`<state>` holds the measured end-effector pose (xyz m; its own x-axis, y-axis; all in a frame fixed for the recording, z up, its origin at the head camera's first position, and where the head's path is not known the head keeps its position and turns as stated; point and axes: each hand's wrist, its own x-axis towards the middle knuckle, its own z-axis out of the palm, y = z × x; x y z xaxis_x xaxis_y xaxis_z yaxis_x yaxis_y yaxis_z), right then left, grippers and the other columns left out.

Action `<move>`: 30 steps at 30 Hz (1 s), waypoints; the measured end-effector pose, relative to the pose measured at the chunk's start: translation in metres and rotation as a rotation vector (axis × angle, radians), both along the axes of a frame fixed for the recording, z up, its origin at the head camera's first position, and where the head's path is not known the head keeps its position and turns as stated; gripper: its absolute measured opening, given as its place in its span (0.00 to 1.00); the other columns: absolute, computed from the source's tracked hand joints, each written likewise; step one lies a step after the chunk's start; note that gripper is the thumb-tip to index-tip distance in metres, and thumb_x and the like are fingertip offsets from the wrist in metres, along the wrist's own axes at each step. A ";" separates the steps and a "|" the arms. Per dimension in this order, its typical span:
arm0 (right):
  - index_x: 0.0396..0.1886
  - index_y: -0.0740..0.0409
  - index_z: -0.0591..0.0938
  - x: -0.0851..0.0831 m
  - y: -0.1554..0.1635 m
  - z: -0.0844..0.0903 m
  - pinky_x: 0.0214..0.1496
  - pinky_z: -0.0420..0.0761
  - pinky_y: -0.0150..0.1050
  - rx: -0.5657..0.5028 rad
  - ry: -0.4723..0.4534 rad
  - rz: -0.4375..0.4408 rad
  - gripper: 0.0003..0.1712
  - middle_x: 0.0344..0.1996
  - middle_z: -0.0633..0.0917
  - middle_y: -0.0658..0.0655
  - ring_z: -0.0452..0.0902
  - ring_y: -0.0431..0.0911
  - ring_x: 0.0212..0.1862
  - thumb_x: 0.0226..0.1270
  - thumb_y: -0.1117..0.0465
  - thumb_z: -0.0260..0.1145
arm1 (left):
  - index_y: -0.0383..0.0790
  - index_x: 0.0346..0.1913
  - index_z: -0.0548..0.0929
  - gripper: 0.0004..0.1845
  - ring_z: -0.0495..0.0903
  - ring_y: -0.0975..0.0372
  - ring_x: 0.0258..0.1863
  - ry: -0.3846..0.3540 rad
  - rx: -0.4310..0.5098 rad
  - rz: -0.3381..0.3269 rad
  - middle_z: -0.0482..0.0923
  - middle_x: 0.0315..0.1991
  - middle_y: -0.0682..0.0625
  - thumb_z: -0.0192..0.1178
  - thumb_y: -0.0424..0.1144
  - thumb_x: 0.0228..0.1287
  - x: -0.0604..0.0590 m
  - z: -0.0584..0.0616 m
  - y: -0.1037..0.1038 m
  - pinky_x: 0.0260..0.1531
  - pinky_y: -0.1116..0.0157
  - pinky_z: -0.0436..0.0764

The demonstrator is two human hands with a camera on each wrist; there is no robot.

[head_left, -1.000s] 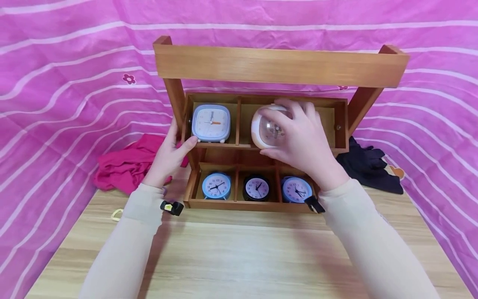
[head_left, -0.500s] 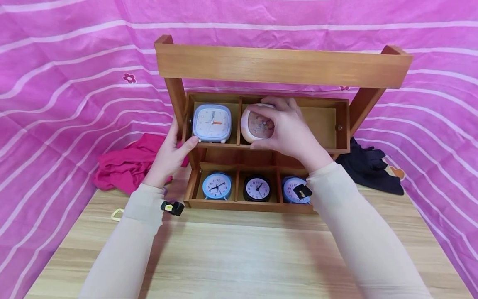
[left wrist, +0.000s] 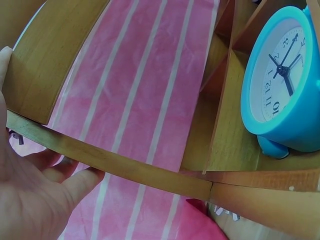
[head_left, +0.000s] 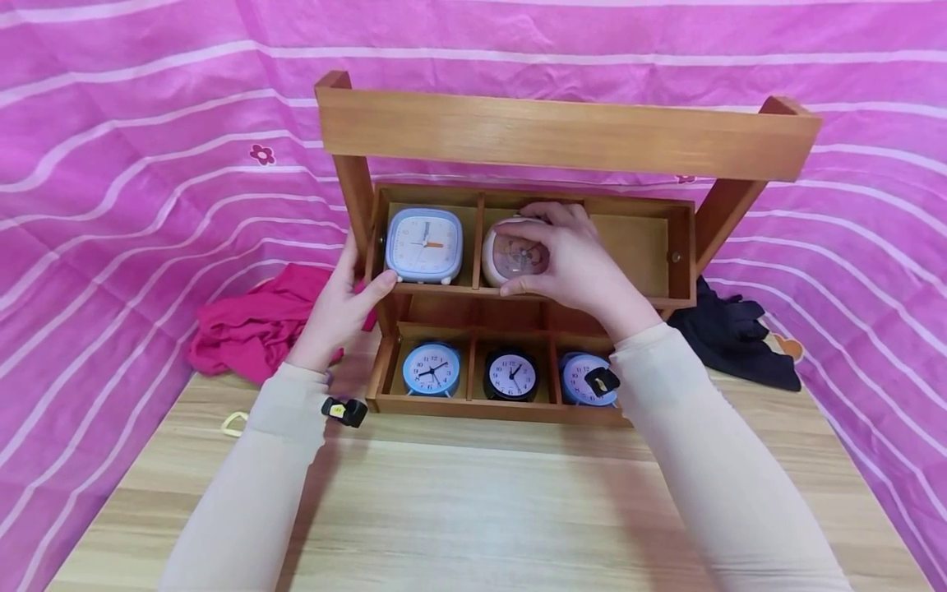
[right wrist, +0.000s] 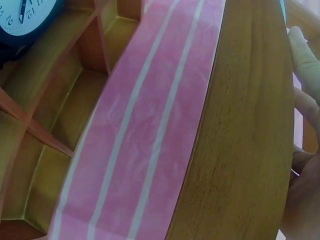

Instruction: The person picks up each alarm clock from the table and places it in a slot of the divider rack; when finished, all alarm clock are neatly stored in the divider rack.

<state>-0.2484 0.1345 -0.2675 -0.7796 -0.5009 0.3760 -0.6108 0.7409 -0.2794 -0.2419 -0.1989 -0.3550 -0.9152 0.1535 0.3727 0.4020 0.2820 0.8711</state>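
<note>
Pink cloth with pale stripes (head_left: pixel 148 123) hangs behind and at both sides of the wooden table (head_left: pixel 473 510), and on the far edge of this table stands a wooden rack (head_left: pixel 565 136) with a top rail and two rows of compartments. At the far left corner of the table lies a crimson cloth (head_left: pixel 244 325), at the far right corner a dark cloth (head_left: pixel 740 337).

I judge that I am at the step of putting the round pink clock (head_left: pixel 510 256) into the upper row. It is in the middle compartment, near the front edge of that shelf, and I cannot tell if it already stands on its own. The next move, I think, asks for a small push toward the back wall, a check that it does not rock, and then a gentle loosening of the fingers so it does not tip.

My right hand (head_left: pixel 573 263) is curled round the pink clock, fingers over its top and right side, thumb below at the front. My left hand (head_left: pixel 340 308) rests on the left end of the rack; the fingers lie almost straight on the outer side, and the thumb presses on the front edge of the upper shelf, under the square white clock (head_left: pixel 424 245).

In the lower row stand a light blue clock (head_left: pixel 431 370), a black clock (head_left: pixel 511 376) and one more blue clock (head_left: pixel 580 380), partly hidden behind my right wrist.
</note>
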 end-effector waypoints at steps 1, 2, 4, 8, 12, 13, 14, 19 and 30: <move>0.68 0.39 0.83 0.000 0.000 0.000 0.74 0.62 0.61 -0.001 0.003 -0.001 0.45 0.71 0.73 0.59 0.61 0.59 0.73 0.47 0.36 0.84 | 0.74 0.83 0.44 0.47 0.56 0.53 0.81 0.001 -0.003 0.002 0.50 0.84 0.58 0.64 0.46 0.75 0.000 0.000 0.000 0.68 0.41 0.72; 0.68 0.40 0.83 0.000 0.000 0.000 0.74 0.62 0.61 -0.004 0.006 0.000 0.45 0.71 0.73 0.59 0.61 0.59 0.73 0.47 0.36 0.84 | 0.74 0.83 0.44 0.47 0.56 0.53 0.81 0.001 -0.004 0.004 0.50 0.84 0.58 0.64 0.46 0.75 0.000 0.000 0.000 0.68 0.41 0.71; 0.67 0.40 0.84 0.000 0.001 -0.001 0.73 0.64 0.61 -0.016 0.015 -0.001 0.45 0.71 0.73 0.59 0.60 0.59 0.73 0.47 0.36 0.85 | 0.74 0.83 0.44 0.47 0.56 0.53 0.81 -0.001 -0.008 0.009 0.50 0.84 0.58 0.64 0.46 0.75 0.001 0.001 0.000 0.69 0.41 0.71; 0.67 0.38 0.84 0.001 0.003 -0.006 0.72 0.70 0.59 -0.044 0.042 -0.005 0.48 0.74 0.71 0.56 0.59 0.57 0.74 0.42 0.33 0.85 | 0.74 0.83 0.45 0.47 0.57 0.53 0.80 -0.004 0.001 0.008 0.50 0.84 0.57 0.64 0.46 0.75 0.001 0.000 -0.001 0.69 0.41 0.70; 0.69 0.37 0.82 0.005 0.005 -0.010 0.72 0.71 0.59 -0.065 0.068 0.001 0.53 0.76 0.68 0.54 0.56 0.54 0.76 0.40 0.29 0.84 | 0.74 0.83 0.45 0.47 0.57 0.53 0.80 -0.007 0.007 0.004 0.51 0.83 0.56 0.64 0.46 0.75 0.001 -0.001 -0.001 0.70 0.42 0.71; 0.70 0.36 0.81 0.007 0.006 -0.011 0.73 0.70 0.59 -0.070 0.073 0.007 0.54 0.77 0.67 0.53 0.55 0.54 0.76 0.39 0.28 0.84 | 0.74 0.83 0.45 0.47 0.57 0.53 0.80 -0.008 0.007 0.004 0.52 0.83 0.56 0.64 0.46 0.75 0.001 -0.001 0.000 0.69 0.42 0.71; 0.72 0.36 0.80 0.009 0.007 -0.011 0.73 0.70 0.59 -0.075 0.076 0.013 0.55 0.77 0.66 0.53 0.54 0.54 0.77 0.39 0.28 0.84 | 0.74 0.83 0.45 0.47 0.57 0.54 0.80 -0.010 0.006 0.004 0.52 0.83 0.56 0.64 0.46 0.75 0.001 -0.001 0.000 0.69 0.42 0.71; 0.76 0.38 0.74 0.025 0.013 -0.015 0.74 0.64 0.63 -0.082 0.106 0.074 0.62 0.78 0.65 0.56 0.52 0.58 0.77 0.37 0.28 0.85 | 0.75 0.83 0.45 0.47 0.57 0.53 0.80 -0.007 -0.001 0.003 0.51 0.83 0.56 0.64 0.46 0.75 0.001 -0.002 0.001 0.68 0.41 0.72; 0.81 0.43 0.68 0.078 0.048 -0.036 0.75 0.56 0.73 0.021 0.161 0.048 0.75 0.80 0.61 0.60 0.52 0.68 0.77 0.27 0.25 0.85 | 0.74 0.83 0.46 0.47 0.58 0.53 0.80 0.000 0.007 0.003 0.52 0.83 0.56 0.64 0.46 0.75 0.001 -0.001 -0.001 0.69 0.41 0.72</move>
